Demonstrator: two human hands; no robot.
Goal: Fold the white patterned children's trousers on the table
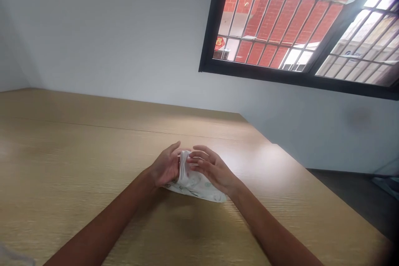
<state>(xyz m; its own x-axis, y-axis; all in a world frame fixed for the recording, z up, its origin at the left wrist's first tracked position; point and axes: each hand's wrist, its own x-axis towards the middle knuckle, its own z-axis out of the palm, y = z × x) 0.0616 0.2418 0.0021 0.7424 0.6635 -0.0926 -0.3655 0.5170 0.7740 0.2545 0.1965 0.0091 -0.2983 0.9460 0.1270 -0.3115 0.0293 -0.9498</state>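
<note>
A thin white cloth-like piece (204, 189) with a faint printed pattern lies on the wooden table, its left part folded up into an upright edge. I cannot make out exactly what it is. My left hand (166, 168) is at its left side, palm turned toward it and thumb raised away; the other fingers are partly hidden behind the folded edge. From the right, my right hand (215, 170) reaches over the white piece with fingers stretched and spread, the fingertips close to or touching the fold.
The light wooden table (77, 153) spreads wide, with a seam toward the back and its right edge slanting down to a dark floor (339, 191). Behind stand a pale wall (109, 29) and a barred window (264, 64). Something pale and blurred (14, 256) shows at the lower left.
</note>
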